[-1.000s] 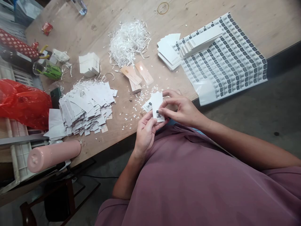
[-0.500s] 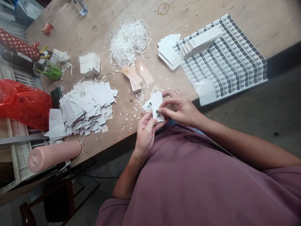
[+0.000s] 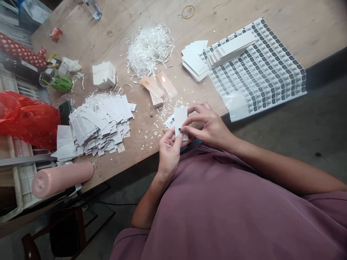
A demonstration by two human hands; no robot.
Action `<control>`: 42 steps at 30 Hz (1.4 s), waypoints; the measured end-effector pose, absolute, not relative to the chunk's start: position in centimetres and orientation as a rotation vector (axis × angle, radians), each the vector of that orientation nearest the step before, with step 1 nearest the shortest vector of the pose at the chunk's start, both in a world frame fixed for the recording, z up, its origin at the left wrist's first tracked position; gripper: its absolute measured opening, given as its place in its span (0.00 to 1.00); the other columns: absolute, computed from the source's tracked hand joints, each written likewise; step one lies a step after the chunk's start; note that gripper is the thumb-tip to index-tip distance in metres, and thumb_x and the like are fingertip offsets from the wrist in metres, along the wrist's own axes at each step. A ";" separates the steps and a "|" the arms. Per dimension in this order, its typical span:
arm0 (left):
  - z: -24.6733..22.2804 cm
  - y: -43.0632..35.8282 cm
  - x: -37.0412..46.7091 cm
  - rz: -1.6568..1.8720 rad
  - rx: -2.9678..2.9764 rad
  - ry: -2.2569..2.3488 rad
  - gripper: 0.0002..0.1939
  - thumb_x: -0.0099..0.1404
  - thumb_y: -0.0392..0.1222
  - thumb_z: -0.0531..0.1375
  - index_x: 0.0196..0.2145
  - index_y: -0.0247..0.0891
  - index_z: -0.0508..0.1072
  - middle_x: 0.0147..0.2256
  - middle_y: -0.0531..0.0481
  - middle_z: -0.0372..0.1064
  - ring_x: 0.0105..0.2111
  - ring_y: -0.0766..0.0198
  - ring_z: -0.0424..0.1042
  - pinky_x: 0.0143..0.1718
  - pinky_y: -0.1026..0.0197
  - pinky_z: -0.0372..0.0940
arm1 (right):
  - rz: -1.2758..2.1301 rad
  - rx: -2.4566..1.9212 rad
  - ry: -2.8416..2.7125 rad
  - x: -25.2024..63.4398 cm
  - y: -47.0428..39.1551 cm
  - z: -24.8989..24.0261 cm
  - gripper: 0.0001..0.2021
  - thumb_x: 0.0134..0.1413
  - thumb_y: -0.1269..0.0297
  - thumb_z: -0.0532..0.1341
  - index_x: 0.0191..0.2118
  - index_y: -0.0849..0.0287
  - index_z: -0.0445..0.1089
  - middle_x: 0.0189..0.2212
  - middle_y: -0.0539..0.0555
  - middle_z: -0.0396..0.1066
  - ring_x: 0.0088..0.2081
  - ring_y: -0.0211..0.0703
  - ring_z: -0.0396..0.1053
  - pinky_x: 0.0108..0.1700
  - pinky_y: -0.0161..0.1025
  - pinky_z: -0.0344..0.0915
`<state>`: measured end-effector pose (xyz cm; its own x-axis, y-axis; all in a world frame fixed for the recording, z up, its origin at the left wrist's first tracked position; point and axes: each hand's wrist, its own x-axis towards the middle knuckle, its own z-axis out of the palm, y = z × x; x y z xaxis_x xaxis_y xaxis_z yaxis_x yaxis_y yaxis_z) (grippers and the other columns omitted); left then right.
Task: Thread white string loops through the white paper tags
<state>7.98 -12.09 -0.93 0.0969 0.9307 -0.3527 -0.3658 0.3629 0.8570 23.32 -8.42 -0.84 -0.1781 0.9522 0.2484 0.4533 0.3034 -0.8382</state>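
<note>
At the table's front edge my left hand (image 3: 170,148) holds a white card tag (image 3: 180,116) from below, its thumb lying over the lower end. A small dark printed label (image 3: 181,129) shows there, partly hidden by the thumb. My right hand (image 3: 207,124) is closed in a pinch, thumb and forefinger tips meeting at the label and the tag's right edge. Behind the held tag lies another printed card (image 3: 170,122) on the table. Tiny white bits (image 3: 162,112) are scattered close by.
To the right a sheet of printed labels (image 3: 271,77) overhangs the table edge, with a card stack (image 3: 230,48) on it. White strings (image 3: 149,50), orange cards (image 3: 166,85) and a heap of tags (image 3: 100,122) lie around. A pink bottle (image 3: 63,177) lies at the left edge.
My left thumb has moved up over the label at the tag's lower end, covering more of it. The right fingertips stay beside it, shifted slightly.
</note>
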 end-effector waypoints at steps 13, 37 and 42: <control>-1.0 -11.8 8.7 1.007 0.756 1.162 0.20 0.56 0.55 0.71 0.36 0.35 0.76 0.26 0.48 0.78 0.26 0.58 0.80 0.30 0.59 0.75 | 1.179 -1.181 -1.325 22.9 -7.2 -1.8 0.15 0.53 0.62 0.68 0.47 0.59 0.76 0.27 0.47 0.69 0.27 0.36 0.67 0.29 0.37 0.67; -2.3 -0.7 21.9 0.778 0.575 1.037 0.10 0.55 0.39 0.72 0.32 0.33 0.78 0.31 0.45 0.80 0.31 0.61 0.79 0.45 0.53 0.74 | 0.053 -1.278 -1.722 37.1 -8.2 -4.4 0.05 0.61 0.63 0.65 0.41 0.55 0.78 0.37 0.58 0.79 0.40 0.49 0.73 0.47 0.52 0.71; -1.9 -0.6 21.2 0.705 0.580 1.022 0.14 0.55 0.44 0.73 0.32 0.32 0.78 0.33 0.42 0.80 0.35 0.57 0.81 0.49 0.51 0.73 | 0.488 -1.226 -1.683 37.7 -6.9 -2.3 0.11 0.66 0.63 0.61 0.35 0.56 0.80 0.36 0.56 0.80 0.39 0.46 0.77 0.41 0.42 0.73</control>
<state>21.20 -0.62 -1.90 0.3425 0.7570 -0.5565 -0.2513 0.6445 0.7221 37.69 -6.87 -2.29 -0.0322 0.8862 0.4621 0.5016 0.4143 -0.7595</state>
